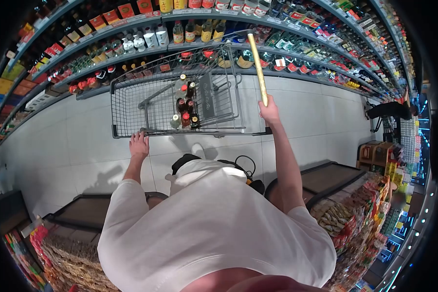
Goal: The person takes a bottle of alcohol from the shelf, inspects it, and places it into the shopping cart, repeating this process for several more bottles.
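A wire shopping cart (pixel 131 104) stands sideways before me, with several bottles (pixel 185 105) grouped in its basket beside a grey panel (pixel 208 97). My right hand (pixel 269 110) is wrapped round the near end of the cart's yellow handle bar (pixel 258 68). At the cart's near side, by its front left corner, my left hand (pixel 139 143) rests against the rim with the fingers spread and nothing held in them.
Shelves (pixel 165 48) packed with bottles and boxes curve along the far side. A person in dark clothes (pixel 392 111) is at the right with another cart. Behind me on both sides stand bins with packaged goods (pixel 336 219). Pale floor tiles (pixel 48 146) surround the cart.
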Available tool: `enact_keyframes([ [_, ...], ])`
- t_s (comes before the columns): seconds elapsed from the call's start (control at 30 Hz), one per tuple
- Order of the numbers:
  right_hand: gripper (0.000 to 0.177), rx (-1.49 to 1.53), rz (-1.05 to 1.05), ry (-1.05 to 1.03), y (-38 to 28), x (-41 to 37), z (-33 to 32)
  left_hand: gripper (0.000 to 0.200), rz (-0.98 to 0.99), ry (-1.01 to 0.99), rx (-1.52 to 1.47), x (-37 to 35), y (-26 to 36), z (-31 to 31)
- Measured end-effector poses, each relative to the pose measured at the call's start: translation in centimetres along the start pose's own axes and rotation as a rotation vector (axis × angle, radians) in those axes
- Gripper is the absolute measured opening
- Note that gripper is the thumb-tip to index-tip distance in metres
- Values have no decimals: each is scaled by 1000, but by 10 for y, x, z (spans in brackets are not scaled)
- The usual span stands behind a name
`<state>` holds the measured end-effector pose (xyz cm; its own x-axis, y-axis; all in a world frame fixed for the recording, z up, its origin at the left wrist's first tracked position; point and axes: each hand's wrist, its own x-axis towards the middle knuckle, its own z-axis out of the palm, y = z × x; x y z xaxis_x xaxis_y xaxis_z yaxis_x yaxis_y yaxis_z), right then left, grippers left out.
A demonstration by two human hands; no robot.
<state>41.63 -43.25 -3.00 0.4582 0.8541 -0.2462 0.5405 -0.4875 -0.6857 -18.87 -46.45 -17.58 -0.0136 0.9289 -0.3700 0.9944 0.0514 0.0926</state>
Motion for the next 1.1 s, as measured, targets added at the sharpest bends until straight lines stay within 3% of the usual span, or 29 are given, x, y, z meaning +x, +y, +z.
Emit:
enact_keyframes([
  [0.03,48,155,66,-76,-8,-2,3,56,3,6,0,2,-6,-1],
  [0.1,44,192,52,-88,-11,-4,12,57,-33,-36,2,5,-15,-4],
  [0.17,45,-61,-89,-12,-5,-1,25,57,-39,-54,4,9,-22,-9],
  [0.27,47,-99,-87,-3,-32,-15,28,61,-69,-145,40,11,-33,-16],
  [0.47,44,36,-27,-35,-50,-25,41,64,-69,-97,53,14,-59,-5],
  [0.6,41,103,-49,-43,-59,-31,49,66,-145,6,64,1,-41,-15],
  [0.7,43,143,-45,-60,-66,-35,54,69,-167,146,1,4,-7,-23],
  [0.77,44,174,-43,-109,-71,-37,55,69,-60,350,-131,12,24,-27],
  [0.8,42,190,-38,-137,-74,-39,55,69,-53,355,-123,15,46,-36],
  [0.87,42,223,-56,-148,-71,-38,60,72,108,511,-380,16,105,-79],
  [0.93,41,274,-84,-190,-66,-38,65,73,221,576,-449,12,172,-128],
  [1.1,46,285,-104,-411,-72,-41,41,64,566,486,-542,19,324,-199],
])
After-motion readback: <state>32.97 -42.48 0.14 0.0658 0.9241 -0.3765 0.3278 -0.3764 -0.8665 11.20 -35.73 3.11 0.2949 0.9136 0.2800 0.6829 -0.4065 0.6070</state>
